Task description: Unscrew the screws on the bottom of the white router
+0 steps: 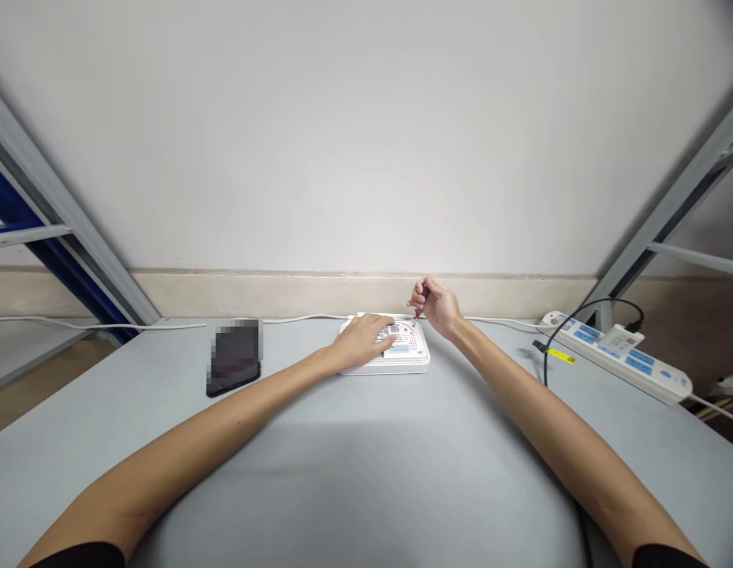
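A white box-shaped device (395,364) with small holes and printed labels lies on the grey table. Spread over its left part, my left hand (364,340) rests flat with the fingers apart. My right hand (440,306) is closed around a small screwdriver (419,313) with a dark red and purple handle, held upright. The screwdriver's lower end meets the device near its back right corner; the tip itself is too small to make out.
A dark phone-like object (234,359), partly pixelated, lies at the left. On the right sit a white power strip (620,355) with a plugged-in adapter (620,339) and a black cable (545,367) with a yellow tag. A white cable runs along the wall; metal frames flank the table.
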`<action>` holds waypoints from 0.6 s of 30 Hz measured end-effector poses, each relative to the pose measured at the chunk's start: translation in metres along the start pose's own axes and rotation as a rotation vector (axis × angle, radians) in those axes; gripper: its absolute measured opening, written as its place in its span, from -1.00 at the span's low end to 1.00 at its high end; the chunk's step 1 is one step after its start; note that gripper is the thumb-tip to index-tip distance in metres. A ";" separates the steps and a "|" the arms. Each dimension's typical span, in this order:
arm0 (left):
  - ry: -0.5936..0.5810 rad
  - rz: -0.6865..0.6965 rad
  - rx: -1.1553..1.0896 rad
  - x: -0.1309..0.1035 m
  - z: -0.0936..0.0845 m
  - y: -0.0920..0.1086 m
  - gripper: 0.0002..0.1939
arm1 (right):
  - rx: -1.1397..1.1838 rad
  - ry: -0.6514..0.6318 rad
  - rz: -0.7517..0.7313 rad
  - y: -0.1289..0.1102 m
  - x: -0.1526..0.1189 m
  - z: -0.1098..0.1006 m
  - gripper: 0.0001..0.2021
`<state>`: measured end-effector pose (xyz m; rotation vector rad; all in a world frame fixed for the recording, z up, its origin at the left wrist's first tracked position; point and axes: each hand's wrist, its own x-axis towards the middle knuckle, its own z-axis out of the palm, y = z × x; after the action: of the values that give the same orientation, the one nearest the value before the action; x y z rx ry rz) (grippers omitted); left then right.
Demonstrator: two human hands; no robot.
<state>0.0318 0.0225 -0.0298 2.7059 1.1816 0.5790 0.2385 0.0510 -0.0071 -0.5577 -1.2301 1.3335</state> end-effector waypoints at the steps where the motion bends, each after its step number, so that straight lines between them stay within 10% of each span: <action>1: 0.002 0.000 -0.002 0.000 0.000 0.000 -0.60 | -0.014 0.000 0.000 0.000 0.000 0.002 -0.61; 18: -0.005 -0.014 -0.008 -0.001 -0.002 0.002 -0.59 | -1.394 0.222 -0.060 -0.028 -0.003 0.008 -0.79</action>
<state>0.0321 0.0207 -0.0279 2.6882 1.1930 0.5730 0.2441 0.0391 0.0192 -1.5436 -1.8400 0.1455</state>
